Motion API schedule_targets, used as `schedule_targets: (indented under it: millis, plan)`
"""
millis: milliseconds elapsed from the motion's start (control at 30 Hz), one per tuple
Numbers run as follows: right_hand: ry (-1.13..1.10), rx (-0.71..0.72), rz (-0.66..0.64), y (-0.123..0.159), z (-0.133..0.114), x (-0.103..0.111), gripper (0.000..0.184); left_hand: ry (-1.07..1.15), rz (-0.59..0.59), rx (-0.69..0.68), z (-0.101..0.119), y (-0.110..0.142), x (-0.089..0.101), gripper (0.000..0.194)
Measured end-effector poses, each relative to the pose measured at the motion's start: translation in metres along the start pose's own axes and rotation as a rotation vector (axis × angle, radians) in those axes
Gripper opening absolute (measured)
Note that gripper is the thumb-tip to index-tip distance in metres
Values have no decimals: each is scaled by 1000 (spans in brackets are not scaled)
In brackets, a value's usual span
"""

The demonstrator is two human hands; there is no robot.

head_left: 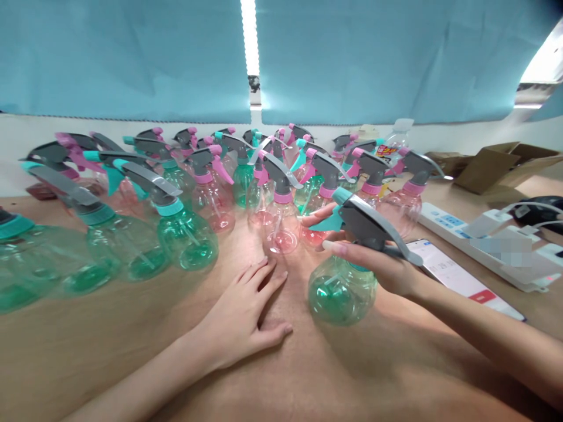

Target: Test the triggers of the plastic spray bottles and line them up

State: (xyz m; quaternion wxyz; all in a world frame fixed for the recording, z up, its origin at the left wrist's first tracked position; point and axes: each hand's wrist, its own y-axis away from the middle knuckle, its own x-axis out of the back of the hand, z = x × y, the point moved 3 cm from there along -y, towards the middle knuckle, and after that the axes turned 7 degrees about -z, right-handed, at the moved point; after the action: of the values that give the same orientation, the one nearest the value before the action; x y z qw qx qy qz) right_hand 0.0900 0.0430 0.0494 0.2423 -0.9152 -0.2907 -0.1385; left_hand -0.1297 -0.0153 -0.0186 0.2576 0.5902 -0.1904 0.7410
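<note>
My right hand [373,261] is wrapped round the neck and trigger head of a green spray bottle [338,293] with a grey and teal top. The bottle is nearly upright, its nozzle pointing left and away; whether its base touches the table I cannot tell. Flat on the wooden table [281,375] lies my left hand [250,308], fingers spread, holding nothing. Just beyond its fingertips stands a pink spray bottle [282,225] with a grey and pink head. To the left is a green spray bottle [187,237] beside others like it.
Several more pink and green spray bottles crowd the back of the table. On the right lie a phone [457,275], a white power strip [488,246] with plugs and cables, and an open cardboard box [497,167]. A blue curtain [132,58] hangs behind.
</note>
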Motion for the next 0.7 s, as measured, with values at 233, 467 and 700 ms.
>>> schedule_targets:
  millis: [233,467,700]
  plan:
    - [-51,-29,2,3,1,0,24,-15,-21,5,1,-1,1,74]
    - [-74,-44,4,6,-8,-2,22,-25,-4,-6,-1,0,-1,74]
    - [34,-56,-17,6,-16,-1,22,-30,-3,-1,0,0,-1,74]
